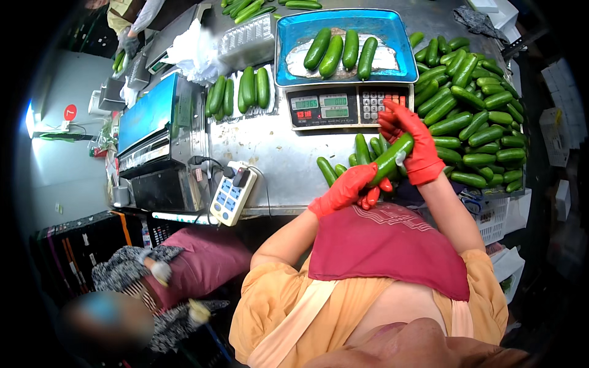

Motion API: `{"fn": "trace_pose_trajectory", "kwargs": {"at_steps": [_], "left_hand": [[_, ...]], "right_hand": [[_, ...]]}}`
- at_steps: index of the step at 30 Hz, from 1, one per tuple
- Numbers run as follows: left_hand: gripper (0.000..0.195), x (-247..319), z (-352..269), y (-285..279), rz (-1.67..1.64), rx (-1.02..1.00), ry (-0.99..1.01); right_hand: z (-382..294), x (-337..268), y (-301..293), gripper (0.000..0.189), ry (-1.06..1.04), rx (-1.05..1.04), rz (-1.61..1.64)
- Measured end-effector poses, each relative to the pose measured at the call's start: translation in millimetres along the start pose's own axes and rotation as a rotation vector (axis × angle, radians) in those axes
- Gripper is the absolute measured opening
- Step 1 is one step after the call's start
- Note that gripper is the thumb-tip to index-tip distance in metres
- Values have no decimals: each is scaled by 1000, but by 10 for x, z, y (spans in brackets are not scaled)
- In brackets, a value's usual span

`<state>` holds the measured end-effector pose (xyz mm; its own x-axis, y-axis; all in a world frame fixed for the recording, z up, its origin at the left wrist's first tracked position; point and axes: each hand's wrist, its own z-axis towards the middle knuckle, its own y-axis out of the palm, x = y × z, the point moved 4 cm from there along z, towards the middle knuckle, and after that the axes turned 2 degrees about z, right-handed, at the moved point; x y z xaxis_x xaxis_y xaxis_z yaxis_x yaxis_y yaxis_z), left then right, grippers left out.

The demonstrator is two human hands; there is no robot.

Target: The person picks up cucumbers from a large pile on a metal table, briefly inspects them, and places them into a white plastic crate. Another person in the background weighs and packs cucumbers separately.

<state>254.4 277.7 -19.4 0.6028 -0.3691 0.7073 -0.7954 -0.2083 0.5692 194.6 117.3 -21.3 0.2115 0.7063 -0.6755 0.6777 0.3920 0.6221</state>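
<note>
A green cucumber (391, 158) slants between my red-gloved hands. My left hand (349, 186) grips its lower end, with fingers showing beneath it. My right hand (412, 142) is at the upper end, its palm close to the tip and its fingers bent above it; whether it grips the cucumber is unclear. A small whitish patch (401, 158) shows beside the cucumber. Behind my hands, several loose cucumbers (362, 148) lie on the metal table (285, 170). A digital scale (324, 108) stands beyond, with several cucumbers (331, 57) on its blue tray (395, 27).
A large cucumber pile (478, 124) covers the right side. Two cucumber groups (248, 87) lie left of the scale, near clear plastic trays (248, 39) and white bags (193, 53). A power strip (233, 193) sits at the front edge. Another person (138, 285) is at lower left.
</note>
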Motion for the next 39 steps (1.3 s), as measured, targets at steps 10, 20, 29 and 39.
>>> {"fn": "trace_pose_trajectory", "kwargs": {"at_steps": [10,20,29,39], "left_hand": [[52,212,55,-210,313,181,218],[48,132,180,-310,544,264,580],[56,55,179,-214,271,147,442],[52,-37,151,-88,361,68,437]], "right_hand": [[-491,37,283,16,191,-583,-786],[-558,-131,10,26,-182,-599,-1323],[-483,-238,-109,23,-378,-317,-963],[-527,-28,87,36,4,-389,-651]]}}
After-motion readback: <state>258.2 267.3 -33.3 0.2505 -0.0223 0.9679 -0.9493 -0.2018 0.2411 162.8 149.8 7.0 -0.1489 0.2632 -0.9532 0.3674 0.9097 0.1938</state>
